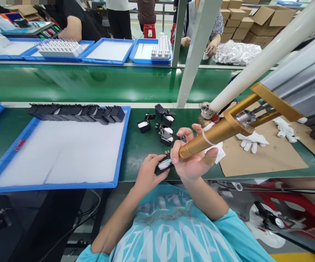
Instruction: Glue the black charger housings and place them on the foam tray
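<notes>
The right hand (pixel 194 163) is closed round the lower barrel of a gold tool (pixel 217 133). The fingers wrap over the top, the palm faces up and toward the body, and the wrist is bent back over the table edge. The tool slants down from the upper right, and its tip end sits at the fingers, just beside the left hand (pixel 148 171). That hand lies knuckles up with its fingers curled, pinching a black part (pixel 163 164) against the near edge of the green table, right under the tool's tip. Both forearms rise from the body and meet over the edge.

Just beyond the hands lie loose parts (pixel 165 128). To the left is a blue tray (pixel 120 145) with a row of parts (pixel 75 110) along its far side. To the right, white gloves (pixel 251 140) lie on cardboard (pixel 266 156). A green belt (pixel 91 83) runs behind.
</notes>
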`<state>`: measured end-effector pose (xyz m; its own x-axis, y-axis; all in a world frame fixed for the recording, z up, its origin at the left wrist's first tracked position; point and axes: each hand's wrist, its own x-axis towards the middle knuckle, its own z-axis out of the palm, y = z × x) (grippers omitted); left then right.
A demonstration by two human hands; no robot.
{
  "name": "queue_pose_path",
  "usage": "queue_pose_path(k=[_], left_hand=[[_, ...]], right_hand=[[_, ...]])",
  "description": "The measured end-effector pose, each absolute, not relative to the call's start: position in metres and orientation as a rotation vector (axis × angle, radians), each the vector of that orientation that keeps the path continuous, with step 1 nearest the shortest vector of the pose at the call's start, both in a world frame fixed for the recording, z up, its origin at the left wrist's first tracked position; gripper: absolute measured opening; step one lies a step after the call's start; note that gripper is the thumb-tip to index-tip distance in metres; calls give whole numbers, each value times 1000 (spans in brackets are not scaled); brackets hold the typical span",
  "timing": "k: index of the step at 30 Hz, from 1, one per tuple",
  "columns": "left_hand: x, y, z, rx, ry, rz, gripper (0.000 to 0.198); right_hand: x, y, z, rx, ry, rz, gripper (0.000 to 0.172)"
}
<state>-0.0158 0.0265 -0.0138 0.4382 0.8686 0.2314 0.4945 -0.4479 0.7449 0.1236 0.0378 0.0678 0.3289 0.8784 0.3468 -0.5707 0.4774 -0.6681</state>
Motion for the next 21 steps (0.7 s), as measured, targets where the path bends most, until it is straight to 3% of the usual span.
queue_pose_path(k=[4, 7, 12, 21], left_hand=[[-42, 39, -16, 2107, 1024, 668, 48], [-51, 35, -18, 2098, 1066, 793, 60], [-46, 12, -38, 2291, 1415, 1186, 52], [-41, 3, -51, 2401, 1451, 1193, 46]], right_hand=[[131, 37, 67, -507, -744, 967, 46], [138, 34, 65, -515, -741, 954, 45], [149, 30, 61, -564, -745, 946, 44], [155, 25, 61, -591, -761, 944, 44]])
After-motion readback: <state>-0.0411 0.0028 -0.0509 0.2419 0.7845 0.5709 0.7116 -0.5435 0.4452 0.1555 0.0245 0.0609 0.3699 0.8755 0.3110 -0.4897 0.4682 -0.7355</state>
